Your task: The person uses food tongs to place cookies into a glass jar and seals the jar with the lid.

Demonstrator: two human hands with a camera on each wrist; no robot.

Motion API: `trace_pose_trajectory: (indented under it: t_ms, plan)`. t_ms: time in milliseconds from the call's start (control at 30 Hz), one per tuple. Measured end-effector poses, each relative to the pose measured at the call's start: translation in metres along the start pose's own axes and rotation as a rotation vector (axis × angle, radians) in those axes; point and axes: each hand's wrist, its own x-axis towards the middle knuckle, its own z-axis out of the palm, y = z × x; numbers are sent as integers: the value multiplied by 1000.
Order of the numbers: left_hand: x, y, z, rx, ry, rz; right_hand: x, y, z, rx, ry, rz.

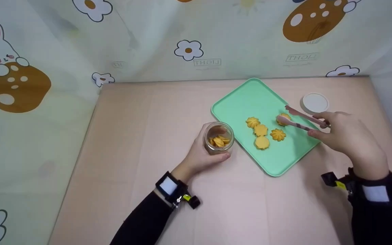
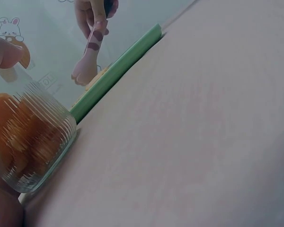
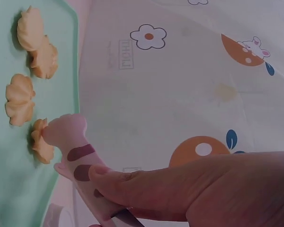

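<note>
On the pink desk [image 1: 114, 153], the left hand [image 1: 199, 154] wraps around one ribbed glass jar [image 1: 219, 137] of yellow cookies, left of the green rectangular tray [image 1: 250, 98]. The right hand [image 1: 347, 136] pinches one pink pair of tongs [image 1: 299, 119], tips at the farthest-right of five flower-shaped yellow cookies [image 1: 260, 130] on the tray. One white round lid [image 1: 314, 103] lies far right.

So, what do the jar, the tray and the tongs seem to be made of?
The jar looks like clear ribbed glass, though clear plastic is possible: the cookies show through its grooved wall. The tray seems matte mint-green plastic or silicone, with a smooth, even surface and rounded rim. The tongs look like soft pink silicone or plastic, with rounded paw-shaped tips and brown patches.
</note>
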Motion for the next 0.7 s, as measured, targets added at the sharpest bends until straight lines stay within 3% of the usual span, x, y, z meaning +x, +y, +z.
trace_pose_trajectory:
  t_ms: [467, 700]
  plan:
    - [0, 0, 1, 7, 2, -15, 2, -2, 7, 16, -60, -4]
    - [0, 0, 1, -3, 3, -19, 2, -5, 8, 10, 23, -51]
